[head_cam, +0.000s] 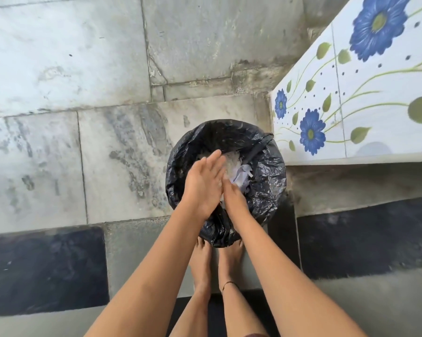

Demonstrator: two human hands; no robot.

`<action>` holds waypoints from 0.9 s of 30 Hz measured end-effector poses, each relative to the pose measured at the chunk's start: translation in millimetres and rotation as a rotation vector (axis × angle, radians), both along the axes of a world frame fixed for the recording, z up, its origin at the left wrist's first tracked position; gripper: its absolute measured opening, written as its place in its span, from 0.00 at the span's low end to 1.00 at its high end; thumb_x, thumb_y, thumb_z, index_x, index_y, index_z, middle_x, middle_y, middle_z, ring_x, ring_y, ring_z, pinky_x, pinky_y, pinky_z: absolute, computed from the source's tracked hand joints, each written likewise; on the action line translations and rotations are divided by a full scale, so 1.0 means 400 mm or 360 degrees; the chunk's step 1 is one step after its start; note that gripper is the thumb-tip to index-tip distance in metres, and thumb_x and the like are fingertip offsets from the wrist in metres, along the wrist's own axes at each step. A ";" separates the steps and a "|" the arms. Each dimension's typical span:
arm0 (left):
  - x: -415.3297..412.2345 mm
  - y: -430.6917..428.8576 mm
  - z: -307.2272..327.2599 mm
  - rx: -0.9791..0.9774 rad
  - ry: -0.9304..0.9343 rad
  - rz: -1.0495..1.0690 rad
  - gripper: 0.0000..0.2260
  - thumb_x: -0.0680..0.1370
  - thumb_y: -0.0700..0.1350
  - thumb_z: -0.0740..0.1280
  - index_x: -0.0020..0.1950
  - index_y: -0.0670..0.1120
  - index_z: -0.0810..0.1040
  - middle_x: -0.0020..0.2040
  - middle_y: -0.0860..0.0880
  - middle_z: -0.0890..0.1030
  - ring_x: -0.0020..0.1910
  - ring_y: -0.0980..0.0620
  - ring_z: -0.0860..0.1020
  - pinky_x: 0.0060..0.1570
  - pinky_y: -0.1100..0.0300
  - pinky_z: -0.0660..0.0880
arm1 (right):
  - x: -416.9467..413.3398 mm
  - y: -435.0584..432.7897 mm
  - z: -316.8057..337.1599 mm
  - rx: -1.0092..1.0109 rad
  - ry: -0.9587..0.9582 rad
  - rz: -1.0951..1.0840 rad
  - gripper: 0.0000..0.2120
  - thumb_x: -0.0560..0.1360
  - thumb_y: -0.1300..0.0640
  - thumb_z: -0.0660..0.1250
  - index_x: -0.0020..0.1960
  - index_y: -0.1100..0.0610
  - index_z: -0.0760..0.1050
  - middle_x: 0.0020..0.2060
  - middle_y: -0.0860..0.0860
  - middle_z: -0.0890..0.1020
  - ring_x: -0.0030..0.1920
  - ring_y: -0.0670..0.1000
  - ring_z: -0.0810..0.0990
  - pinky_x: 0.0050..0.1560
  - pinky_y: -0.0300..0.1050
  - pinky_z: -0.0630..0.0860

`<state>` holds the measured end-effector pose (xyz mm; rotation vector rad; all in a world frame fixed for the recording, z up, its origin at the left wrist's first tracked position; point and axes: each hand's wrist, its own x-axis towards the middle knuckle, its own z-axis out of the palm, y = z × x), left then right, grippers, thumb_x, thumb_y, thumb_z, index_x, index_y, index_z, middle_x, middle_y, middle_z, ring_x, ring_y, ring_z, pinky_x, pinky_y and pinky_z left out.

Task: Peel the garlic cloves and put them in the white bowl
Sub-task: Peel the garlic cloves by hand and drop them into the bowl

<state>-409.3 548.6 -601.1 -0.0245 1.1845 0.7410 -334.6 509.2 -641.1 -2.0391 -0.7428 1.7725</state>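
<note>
Both bare arms reached forward and down over a bin (266, 171) lined with a black bag. The left hand (204, 186), fingers straight and together, lay flat against the right hand (233, 194), whose hidden fingers could not be read. Pale papery scraps (239, 175) lay in the bin below.

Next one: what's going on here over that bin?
A person stands over a round bin lined with a black plastic bag, on a grey stone floor beside a white ledge painted with blue flowers. The left hand, its fingers straight, lies across the right hand above the bin's mouth, both blurred, perhaps brushing off. White papery scraps lie inside the bag. No garlic cloves or white bowl are in view.
</note>
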 end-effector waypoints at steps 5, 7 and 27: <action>-0.054 -0.041 0.161 0.0032 0.0586 -0.0484 0.15 0.82 0.47 0.54 0.68 0.50 0.70 0.69 0.49 0.71 0.64 0.52 0.70 0.60 0.57 0.66 | 0.034 -0.011 0.221 0.0182 -0.0109 -0.0086 0.21 0.81 0.51 0.56 0.72 0.54 0.64 0.70 0.50 0.68 0.69 0.48 0.67 0.65 0.39 0.61; -0.049 -0.058 0.269 0.0173 0.0863 -0.0734 0.14 0.81 0.45 0.59 0.66 0.50 0.70 0.67 0.49 0.73 0.60 0.54 0.72 0.58 0.59 0.67 | 0.059 -0.028 0.351 0.0240 -0.0293 -0.0013 0.22 0.81 0.52 0.57 0.73 0.55 0.63 0.70 0.52 0.68 0.70 0.50 0.67 0.66 0.40 0.61; 0.046 -0.252 1.408 0.2888 0.1262 -0.1674 0.25 0.74 0.60 0.60 0.66 0.48 0.73 0.68 0.50 0.72 0.65 0.50 0.72 0.61 0.56 0.67 | 0.078 -0.503 1.490 0.1385 -0.1916 -0.0682 0.29 0.80 0.42 0.51 0.69 0.63 0.68 0.66 0.57 0.73 0.68 0.52 0.68 0.66 0.47 0.64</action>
